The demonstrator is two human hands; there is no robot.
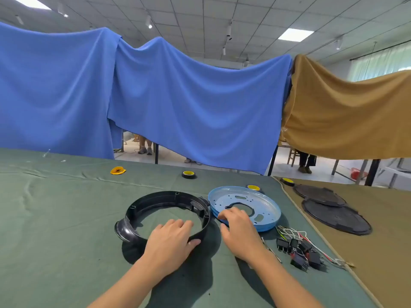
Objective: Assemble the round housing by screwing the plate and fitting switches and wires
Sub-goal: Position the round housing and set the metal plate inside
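A black round housing ring (155, 201) lies flat on the green cloth. My left hand (171, 238) grips its near rim, fingers inside and thumb outside. To its right lies a light-blue metal plate (264, 203) with holes and a central cutout. My right hand (238, 230) reaches over the plate's near-left edge with curled fingers touching the rim; whether it grips is unclear. A bundle of black switches (300, 252) with white and red wires (293, 232) lies right of my right wrist. Thin metal pieces (272, 251) lie beside them.
Two black round covers (333, 210) rest on the brown cloth at right. Tape rolls with yellow cores sit at the back: one (188, 174) centre, one (253, 187) behind the plate, one (287, 181) farther right. A yellow object (117, 170) lies back left. Blue and brown drapes hang behind.
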